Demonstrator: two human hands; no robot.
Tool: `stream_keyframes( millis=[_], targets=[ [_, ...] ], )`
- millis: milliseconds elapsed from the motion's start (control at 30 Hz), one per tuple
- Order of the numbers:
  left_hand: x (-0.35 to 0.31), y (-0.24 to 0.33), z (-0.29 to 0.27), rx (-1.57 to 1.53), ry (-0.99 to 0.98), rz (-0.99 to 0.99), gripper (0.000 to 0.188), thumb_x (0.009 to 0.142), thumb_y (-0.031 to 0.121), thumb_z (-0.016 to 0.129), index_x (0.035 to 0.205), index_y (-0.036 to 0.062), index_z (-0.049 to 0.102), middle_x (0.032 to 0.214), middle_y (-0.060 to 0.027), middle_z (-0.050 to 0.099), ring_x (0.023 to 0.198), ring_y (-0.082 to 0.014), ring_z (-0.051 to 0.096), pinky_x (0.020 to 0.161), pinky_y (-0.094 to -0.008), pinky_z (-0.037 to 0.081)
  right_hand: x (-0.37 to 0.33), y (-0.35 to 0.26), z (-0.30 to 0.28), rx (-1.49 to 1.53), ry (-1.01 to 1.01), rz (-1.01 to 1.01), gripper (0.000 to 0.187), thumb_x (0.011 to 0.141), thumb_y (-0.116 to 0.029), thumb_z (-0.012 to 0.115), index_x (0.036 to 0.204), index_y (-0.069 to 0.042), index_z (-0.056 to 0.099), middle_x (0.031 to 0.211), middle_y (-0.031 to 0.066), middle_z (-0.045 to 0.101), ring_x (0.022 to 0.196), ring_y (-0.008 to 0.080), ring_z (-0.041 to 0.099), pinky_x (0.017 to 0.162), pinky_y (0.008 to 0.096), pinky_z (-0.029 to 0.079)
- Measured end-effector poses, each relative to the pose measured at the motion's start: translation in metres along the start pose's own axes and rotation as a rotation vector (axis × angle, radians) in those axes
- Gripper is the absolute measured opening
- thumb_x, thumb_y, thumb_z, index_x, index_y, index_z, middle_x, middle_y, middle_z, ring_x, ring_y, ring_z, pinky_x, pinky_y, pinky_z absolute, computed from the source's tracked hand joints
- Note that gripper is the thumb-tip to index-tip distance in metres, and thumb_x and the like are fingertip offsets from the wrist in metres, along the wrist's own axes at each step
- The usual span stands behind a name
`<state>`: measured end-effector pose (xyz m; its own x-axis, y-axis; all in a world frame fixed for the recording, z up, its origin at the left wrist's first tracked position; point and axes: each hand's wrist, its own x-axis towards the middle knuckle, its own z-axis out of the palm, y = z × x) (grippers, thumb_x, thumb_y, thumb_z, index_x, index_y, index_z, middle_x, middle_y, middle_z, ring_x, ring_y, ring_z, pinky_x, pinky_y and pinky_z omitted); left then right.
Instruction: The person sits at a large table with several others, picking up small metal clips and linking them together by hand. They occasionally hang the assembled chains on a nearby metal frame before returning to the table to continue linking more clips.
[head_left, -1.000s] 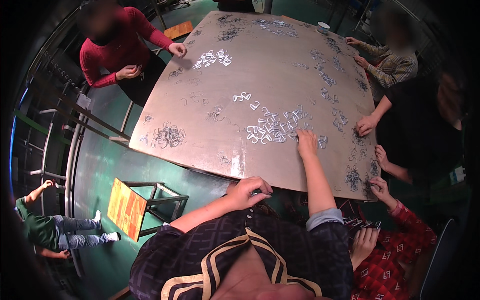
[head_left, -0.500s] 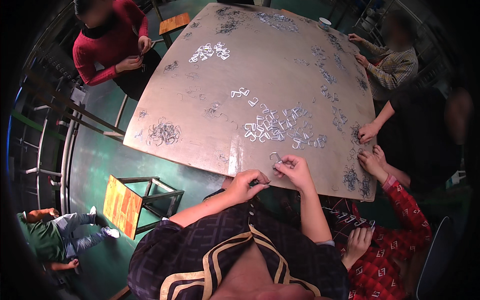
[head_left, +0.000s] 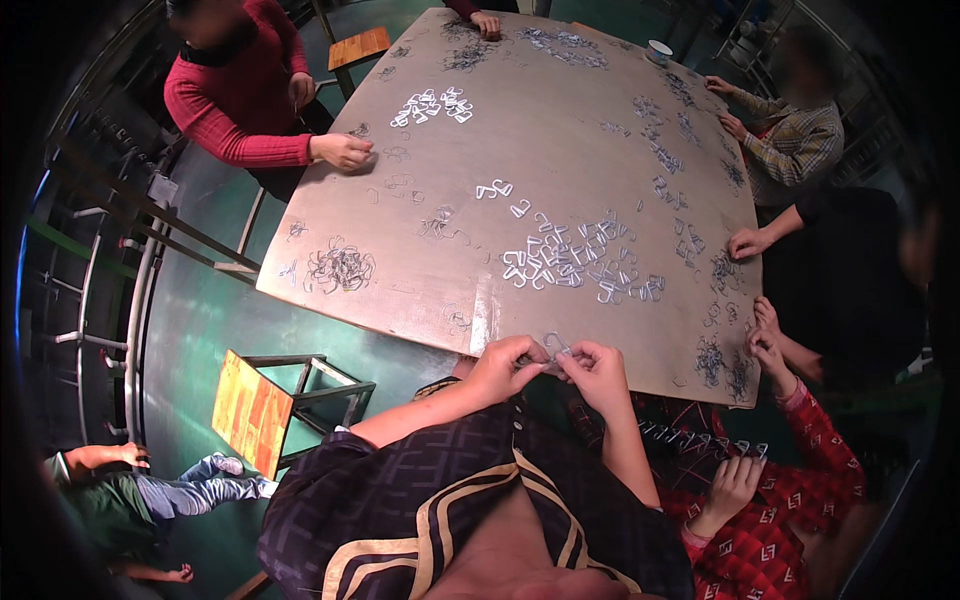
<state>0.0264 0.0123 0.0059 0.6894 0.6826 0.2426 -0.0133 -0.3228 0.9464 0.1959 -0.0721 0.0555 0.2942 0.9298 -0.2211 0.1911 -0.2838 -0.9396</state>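
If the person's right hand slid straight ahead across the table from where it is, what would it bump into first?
Probably the pile of metal clips lying just beyond it on the table. The right hand, at the near edge, shares a small wire clip with the left hand. Depth is hard to judge here.

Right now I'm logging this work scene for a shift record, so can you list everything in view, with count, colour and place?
Table: one, tan, centre, tilted in view.
Metal clips: many, silver, loose heap near the table's near side; smaller heaps spread around it.
Wire tangle: one heap, grey, table's left corner.
Cup: one, pale, far edge.
Stool: one, orange seat, dark frame, on the green floor at lower left.
Other people: at least five around the table, one in a red sweater at far left; one more sits on the floor at lower left.
Left hand: at the near edge, pinching one clip.
Right hand: on the same clip.
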Motion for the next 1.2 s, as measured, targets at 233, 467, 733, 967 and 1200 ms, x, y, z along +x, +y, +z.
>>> stream_keyframes(
  millis=[233, 467, 733, 967, 1200],
  targets=[
    [0.013, 0.005, -0.032, -0.022, -0.283, 0.0, 0.016, 0.077, 0.005, 0.075, 0.087, 0.0008, 0.064, 0.088, -0.0105, 0.068, 0.083, -0.0221, 0.067, 0.075, -0.0326, 0.051, -0.016, -0.015, 0.017, -0.25, 0.164, -0.278, 0.013, 0.081, -0.008, 0.072, 0.08, 0.003, 0.065, 0.066, 0.0087, 0.062, 0.054, 0.013, 0.06, 0.051, 0.0257, 0.046],
    [0.081, -0.08, -0.073, 0.641, 0.043, 0.1, 0.01, 0.079, 0.012, 0.064, 0.083, 0.0028, 0.069, 0.083, -0.0117, 0.065, 0.081, -0.0307, 0.062, 0.073, -0.0385, 0.051, -0.032, -0.024, 0.018, -0.294, 0.21, -0.35, 0.011, 0.077, -0.004, 0.074, 0.078, 0.002, 0.065, 0.066, 0.0086, 0.06, 0.053, 0.0142, 0.058, 0.051, 0.026, 0.046],
    [0.108, -0.128, -0.068, 1.071, -0.012, 0.341, 0.01, 0.078, 0.013, 0.054, 0.077, 0.0069, 0.062, 0.082, -0.0087, 0.058, 0.085, -0.0258, 0.057, 0.073, -0.0373, 0.048, -0.039, -0.02, 0.028, -0.264, 0.201, -0.36, 0.011, 0.074, -0.003, 0.075, 0.075, 0.001, 0.065, 0.065, 0.0071, 0.06, 0.052, 0.0133, 0.056, 0.05, 0.0246, 0.044],
    [0.094, -0.109, -0.09, 0.942, 0.166, 0.193, 0.009, 0.08, 0.008, 0.052, 0.088, 0.0058, 0.056, 0.089, -0.01, 0.055, 0.09, -0.0279, 0.054, 0.077, -0.0387, 0.041, -0.037, -0.026, 0.032, -0.328, 0.172, -0.394, 0.011, 0.074, -0.002, 0.076, 0.076, 0.001, 0.065, 0.065, 0.008, 0.06, 0.052, 0.0147, 0.057, 0.05, 0.0257, 0.044],
    [0.048, -0.073, -0.172, 0.996, 0.226, -0.182, 0.013, 0.077, 0.009, 0.064, 0.089, 0.0035, 0.063, 0.091, -0.0129, 0.061, 0.087, -0.031, 0.059, 0.077, -0.0412, 0.046, -0.03, -0.013, 0.034, -0.298, 0.131, -0.394, 0.011, 0.074, -0.002, 0.076, 0.077, 0.001, 0.065, 0.067, 0.0097, 0.061, 0.054, 0.0176, 0.06, 0.051, 0.0273, 0.047]
  ],
)
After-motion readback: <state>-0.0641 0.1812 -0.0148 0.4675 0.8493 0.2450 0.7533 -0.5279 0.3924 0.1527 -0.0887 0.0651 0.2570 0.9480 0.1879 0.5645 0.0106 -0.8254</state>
